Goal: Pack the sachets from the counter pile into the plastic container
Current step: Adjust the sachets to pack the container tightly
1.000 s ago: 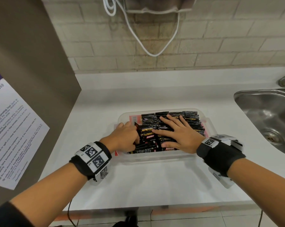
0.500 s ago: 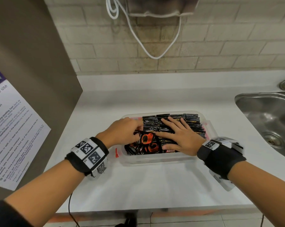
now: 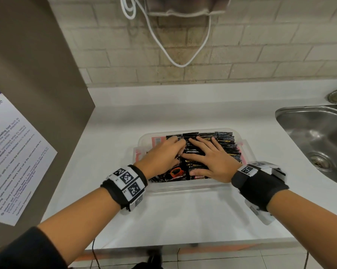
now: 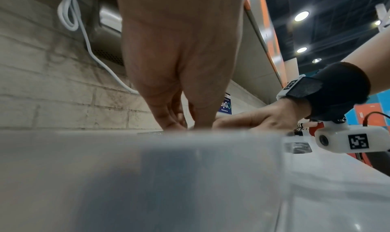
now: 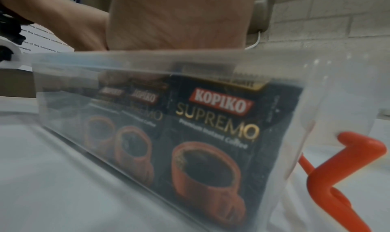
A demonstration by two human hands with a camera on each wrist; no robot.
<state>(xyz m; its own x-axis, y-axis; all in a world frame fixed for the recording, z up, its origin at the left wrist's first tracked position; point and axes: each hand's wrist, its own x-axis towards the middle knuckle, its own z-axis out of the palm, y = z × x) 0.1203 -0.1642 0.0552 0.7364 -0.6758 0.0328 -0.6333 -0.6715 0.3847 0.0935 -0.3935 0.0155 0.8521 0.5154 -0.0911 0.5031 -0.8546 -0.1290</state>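
Sachets — black foil coffee packets, light, thin, slick-faced and floppy by the look of them. You will likely find a single one slides and buckles, so pinch it by a sealed top edge, or press a whole bundle flat between both palms. They stand on edge in tight rows along the far and right sides of the container; near its front wall a few lean or lie loose, cup picture showing.

Container — clear plastic tub with orange clips, sitting mid-counter, closer to the front edge, the sink off to your right. It is nearly full; a gap shows only at its left end. No pile is visible on the counter outside it, so packing looks close to done.

Left hand — reaching into the left part of the tub, fingers curled down among the packets; whether they pinch one, you cannot tell from any view.

Right hand — fingers straight and spread, palm laid flat on the packet tops, holding the rows down — not gripping anything.
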